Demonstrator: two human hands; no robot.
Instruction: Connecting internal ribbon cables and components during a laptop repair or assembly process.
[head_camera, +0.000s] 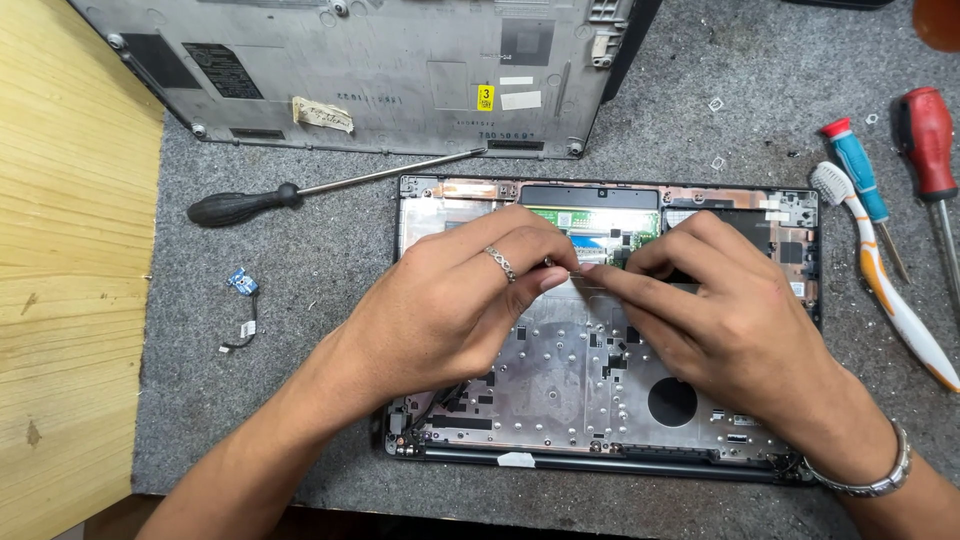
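Your left hand (455, 300) and right hand (715, 310) meet fingertip to fingertip, pinched together on a small part hidden between them, over the opened laptop chassis (560, 400). Chassis looks largely stripped: bare metal plate, round hole near your right wrist. Green board (590, 218) just beyond your fingertips remains seated. Removed cover (380, 70) lies farther off.

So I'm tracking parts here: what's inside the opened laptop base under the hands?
Inside the laptop base: bare metal plate, a round hole, a green board. The left hand and right hand cover whatever their fingertips pinch.
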